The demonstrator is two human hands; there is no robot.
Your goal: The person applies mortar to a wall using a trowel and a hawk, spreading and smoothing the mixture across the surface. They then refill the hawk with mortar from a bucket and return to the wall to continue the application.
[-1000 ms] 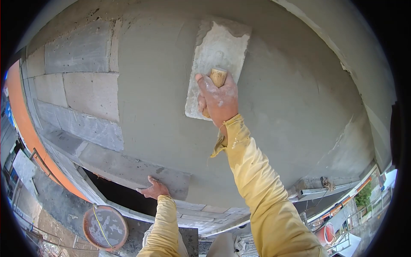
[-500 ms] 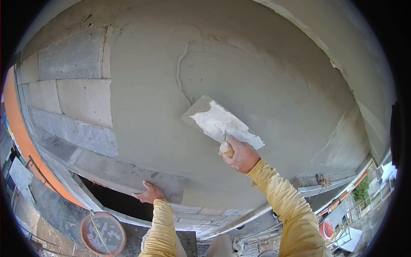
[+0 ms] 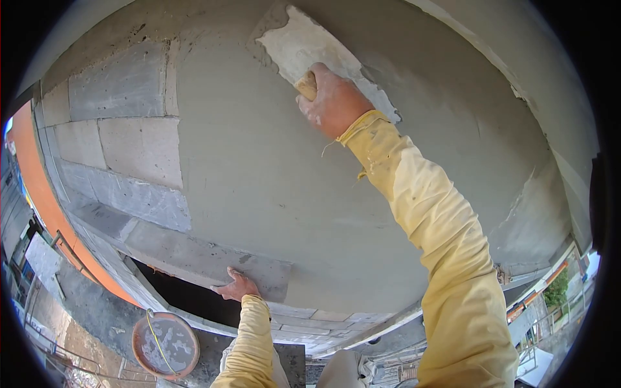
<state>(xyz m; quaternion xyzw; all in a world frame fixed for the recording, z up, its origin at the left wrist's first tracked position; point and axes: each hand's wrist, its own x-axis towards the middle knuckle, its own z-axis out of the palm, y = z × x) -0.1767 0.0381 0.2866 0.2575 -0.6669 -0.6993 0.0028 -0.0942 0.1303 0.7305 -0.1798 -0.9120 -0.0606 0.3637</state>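
Observation:
My right hand (image 3: 336, 103) is closed around the wooden handle (image 3: 306, 85) of a plastering trowel. Its wide rectangular blade (image 3: 318, 46), smeared with pale mortar, lies against the upper part of the wet grey plaster (image 3: 259, 168). At the lower left, my left hand (image 3: 239, 284) rests on the bare grey block edge (image 3: 194, 255) above a dark opening, thumb and fingers spread, with no tool in it. Both arms wear yellow sleeves. The plaster under the right forearm looks smooth.
Bare blocks (image 3: 139, 149) show on the wall's left side. A round bucket (image 3: 166, 346) with grey mortar and a yellow handle stands below left on a dark platform. An orange band (image 3: 55, 207) curves along the left. Scaffold-like rails and ground lie lower down at both sides.
My right hand has swept the trowel upward across the plaster, and the raised mortar ridge there no longer shows. My left hand stays on the block edge; the view has shifted slightly.

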